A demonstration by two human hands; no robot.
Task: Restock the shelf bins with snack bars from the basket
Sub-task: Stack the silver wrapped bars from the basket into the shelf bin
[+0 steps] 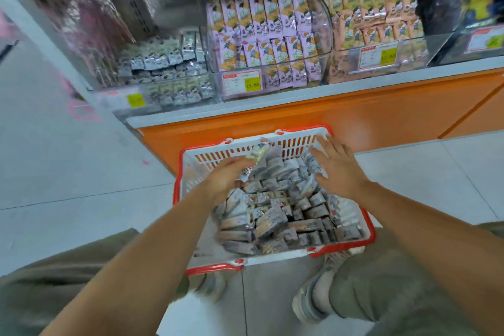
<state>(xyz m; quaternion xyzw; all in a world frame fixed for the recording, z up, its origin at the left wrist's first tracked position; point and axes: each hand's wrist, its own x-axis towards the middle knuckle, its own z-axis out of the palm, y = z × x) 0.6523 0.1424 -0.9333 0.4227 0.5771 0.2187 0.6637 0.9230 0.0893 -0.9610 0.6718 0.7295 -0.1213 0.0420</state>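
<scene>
A red-rimmed shopping basket (215, 267) with white slotted walls sits on the tiled floor (68, 172) against the orange base (341, 114) of a shelf unit, and it is heaped with grey-wrapped snack bars (272, 215). Both hands are inside it at the far end, apart from each other. The left hand (226, 176) has its fingers curled round a small bunch of bars (259, 151), lifted just above the heap near the far wall (motion blur hides how many it holds). The right hand (336, 165) lies flat with straight, spread fingers on the bars in the far right corner, its fingertips near the rim. Above, on the shelf, the leftmost clear bin (114, 98) holds matching grey bars and is partly full. Beside it stand a bin of purple packs (272, 33) and then a bin of peach packs (379, 16), each with a price label (242, 82) on its front. The person crouches over the basket, a worn shoe (311, 300) showing beside its near right corner.
</scene>
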